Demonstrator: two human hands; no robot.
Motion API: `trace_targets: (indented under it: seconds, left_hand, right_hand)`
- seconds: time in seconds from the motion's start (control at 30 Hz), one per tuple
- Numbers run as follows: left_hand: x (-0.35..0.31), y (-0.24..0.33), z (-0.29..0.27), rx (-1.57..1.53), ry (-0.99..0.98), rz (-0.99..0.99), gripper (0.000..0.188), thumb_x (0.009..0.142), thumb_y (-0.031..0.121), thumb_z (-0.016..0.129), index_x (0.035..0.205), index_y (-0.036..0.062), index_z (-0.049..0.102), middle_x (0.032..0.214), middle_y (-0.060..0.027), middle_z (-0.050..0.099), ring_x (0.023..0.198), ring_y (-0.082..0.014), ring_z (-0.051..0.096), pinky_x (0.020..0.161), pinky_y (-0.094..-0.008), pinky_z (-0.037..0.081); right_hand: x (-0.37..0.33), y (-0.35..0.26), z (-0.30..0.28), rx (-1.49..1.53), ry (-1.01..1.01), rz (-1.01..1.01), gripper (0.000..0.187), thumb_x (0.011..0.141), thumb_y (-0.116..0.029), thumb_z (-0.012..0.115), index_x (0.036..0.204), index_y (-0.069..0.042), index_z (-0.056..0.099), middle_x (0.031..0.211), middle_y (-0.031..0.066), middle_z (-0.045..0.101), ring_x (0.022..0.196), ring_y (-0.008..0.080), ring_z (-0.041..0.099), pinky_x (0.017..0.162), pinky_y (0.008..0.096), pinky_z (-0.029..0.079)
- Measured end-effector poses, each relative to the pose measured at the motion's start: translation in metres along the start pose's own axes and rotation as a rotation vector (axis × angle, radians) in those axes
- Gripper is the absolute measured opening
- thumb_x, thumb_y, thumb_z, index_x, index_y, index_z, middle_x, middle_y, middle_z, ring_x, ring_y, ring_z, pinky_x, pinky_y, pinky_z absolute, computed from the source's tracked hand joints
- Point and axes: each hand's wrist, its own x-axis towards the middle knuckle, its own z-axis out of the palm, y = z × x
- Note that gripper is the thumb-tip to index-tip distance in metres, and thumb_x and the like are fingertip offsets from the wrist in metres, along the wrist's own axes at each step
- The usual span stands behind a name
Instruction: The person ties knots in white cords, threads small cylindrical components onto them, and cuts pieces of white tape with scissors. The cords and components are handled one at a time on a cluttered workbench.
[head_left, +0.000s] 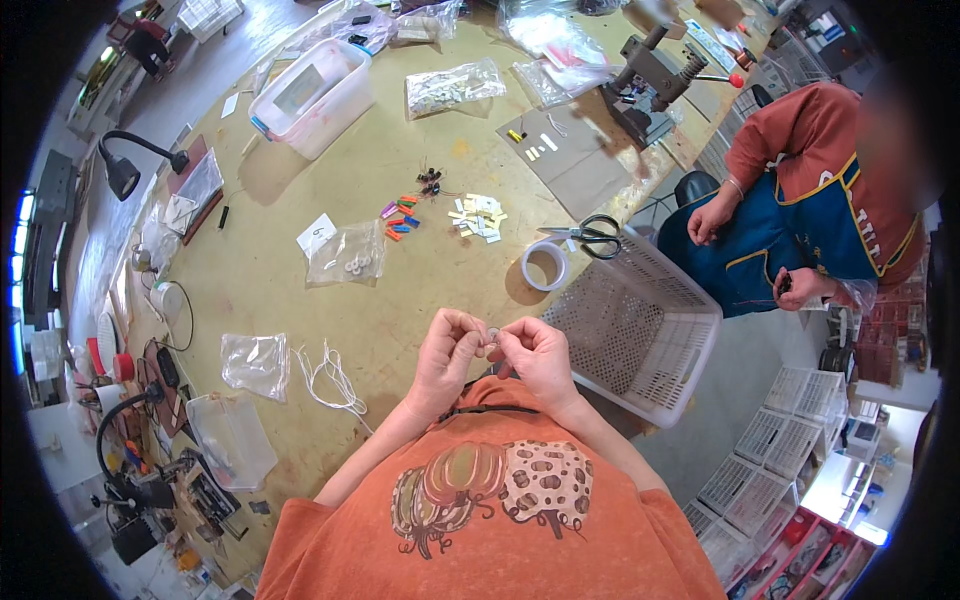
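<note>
Close to my body, at the table's near edge, my left hand (445, 362) and my right hand (538, 356) meet with fingers pinched. Between the fingertips is a small pale round piece (492, 337), partly covered and too small to name. Ahead of my hands lies a clear bag with white rings (357, 264) in it, beside a white card (317, 234). Beyond it are small coloured pieces (398, 222), a pile of cream and white pieces (479, 216) and a dark cluster of small parts (429, 181). White cord (332, 381) lies left of my left hand.
To the right are a tape roll (545, 267), scissors (590, 237) and a plastic crate (668, 330). Farther off stand a hand press (645, 90) and a clear bin (315, 98). A co-worker in a blue apron (745, 250) sits at the right. A desk lamp (122, 175) stands left.
</note>
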Motion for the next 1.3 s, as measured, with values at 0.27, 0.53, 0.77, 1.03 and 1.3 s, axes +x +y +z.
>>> trace_targets:
  seconds: [0.27, 0.53, 0.77, 1.03, 1.3]
  left_hand:
    - [0.01, 0.017, -0.012, -0.689, 0.138, -0.189, 0.005, 0.098, 0.007, 0.046, 0.102, 0.0098, 0.045, 0.088, -0.0004, 0.046, 0.07, -0.0066, 0.042, 0.067, -0.0228, 0.039]
    - [0.016, 0.045, -0.01, -0.192, -0.262, -0.037, 0.006, 0.096, 0.004, 0.047, 0.1, 0.0072, 0.044, 0.083, -0.0016, 0.049, 0.068, -0.0069, 0.046, 0.064, -0.0221, 0.042]
    - [0.01, 0.016, 0.031, 0.148, -0.457, -0.341, 0.007, 0.094, 0.0, 0.049, 0.099, 0.0035, 0.045, 0.089, -0.0038, 0.055, 0.074, -0.0073, 0.053, 0.066, -0.0214, 0.045]
    - [0.02, 0.017, 0.032, 0.194, -0.472, -0.362, 0.007, 0.095, 0.003, 0.05, 0.1, 0.0039, 0.045, 0.09, -0.003, 0.055, 0.075, -0.0071, 0.054, 0.065, -0.0204, 0.045]
    - [0.028, 0.017, -0.006, -0.305, -0.117, -0.26, 0.011, 0.092, 0.004, 0.053, 0.101, 0.0085, 0.048, 0.089, -0.0042, 0.057, 0.078, -0.0114, 0.057, 0.069, -0.0249, 0.047]
  right_hand:
    - [0.003, 0.008, -0.009, 0.132, -0.056, 0.039, 0.009, 0.091, -0.009, 0.058, 0.084, -0.003, 0.059, 0.066, 0.0019, 0.06, 0.05, 0.0054, 0.052, 0.045, 0.0196, 0.042]
    - [0.014, 0.019, -0.026, 0.493, 0.062, 0.064, 0.008, 0.092, -0.012, 0.058, 0.089, -0.005, 0.059, 0.068, 0.0026, 0.06, 0.054, 0.0083, 0.052, 0.053, 0.0222, 0.044]
    - [0.028, 0.02, -0.041, 0.835, 0.11, 0.045, 0.009, 0.092, -0.012, 0.057, 0.09, -0.004, 0.058, 0.071, 0.0032, 0.059, 0.056, 0.0108, 0.052, 0.054, 0.0246, 0.044]
    - [0.026, 0.014, -0.053, 0.802, 0.152, 0.011, 0.01, 0.092, -0.013, 0.056, 0.087, -0.004, 0.057, 0.071, 0.0034, 0.058, 0.054, 0.0102, 0.05, 0.052, 0.0234, 0.041]
    - [0.023, -0.012, -0.059, 0.115, 0.186, -0.19, 0.008, 0.093, -0.011, 0.057, 0.09, -0.004, 0.061, 0.069, 0.0024, 0.063, 0.051, 0.0035, 0.05, 0.043, 0.0184, 0.04]
